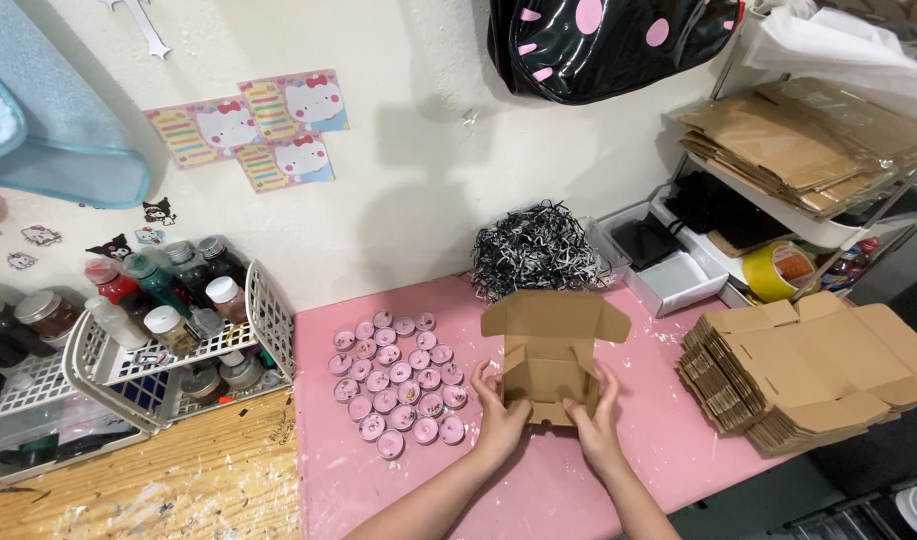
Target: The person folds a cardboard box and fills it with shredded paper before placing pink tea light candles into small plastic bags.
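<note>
A small brown cardboard box (551, 350) stands on the pink table top (619, 470) with its lid flap raised toward the wall. My left hand (499, 415) grips its near left corner. My right hand (599, 425) presses on its near right side, fingers up along the wall of the box. Both hands hold the same box. To the left of it lie several small round pink candles (397, 385) in rows.
A stack of flat brown box blanks (804, 375) lies at the right. Black and white paper shred (537, 245) is heaped by the wall. White baskets with paint bottles (169, 330) stand left. A wire shelf (799, 160) holds more cardboard and a tape roll (776, 270).
</note>
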